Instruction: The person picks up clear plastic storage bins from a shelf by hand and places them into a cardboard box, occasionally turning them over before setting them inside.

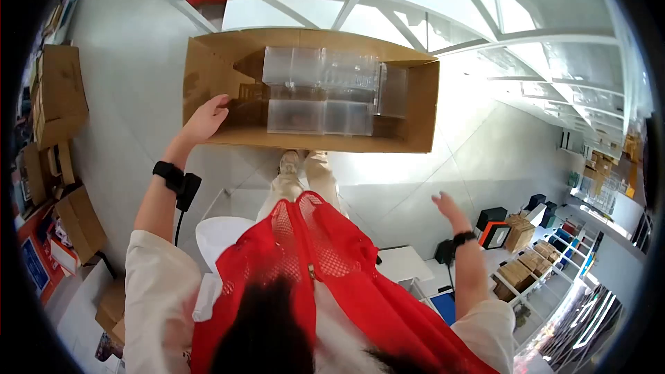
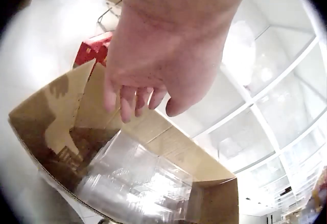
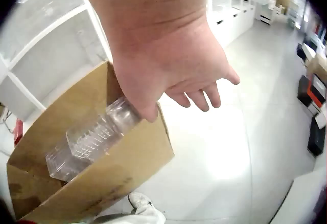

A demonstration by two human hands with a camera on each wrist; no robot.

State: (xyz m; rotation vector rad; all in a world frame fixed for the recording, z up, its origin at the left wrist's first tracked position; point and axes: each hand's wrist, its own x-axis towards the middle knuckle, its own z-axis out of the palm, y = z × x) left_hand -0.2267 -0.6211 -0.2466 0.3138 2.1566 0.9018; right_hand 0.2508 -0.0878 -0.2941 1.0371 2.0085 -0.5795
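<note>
A long cardboard box (image 1: 312,144) stands on the floor with its top open, in front of the person's shoes. Inside it, stacks of clear plastic containers (image 1: 298,66) lie in two rows, with one more piece at the right end. The left hand (image 1: 206,119) hovers over the box's left end, fingers loosely bent and holding nothing; in the left wrist view the fingers (image 2: 126,109) hang above the box. Off to the right of the box, the right hand (image 1: 451,209) is in the air with relaxed fingers (image 3: 199,98) and nothing in them.
A white metal frame rack (image 1: 457,45) rises behind the box. A white stool (image 1: 220,235) is beside the person. Cardboard boxes (image 1: 62,97) line the left side, and more boxes (image 1: 516,277) with shelving stand at the lower right.
</note>
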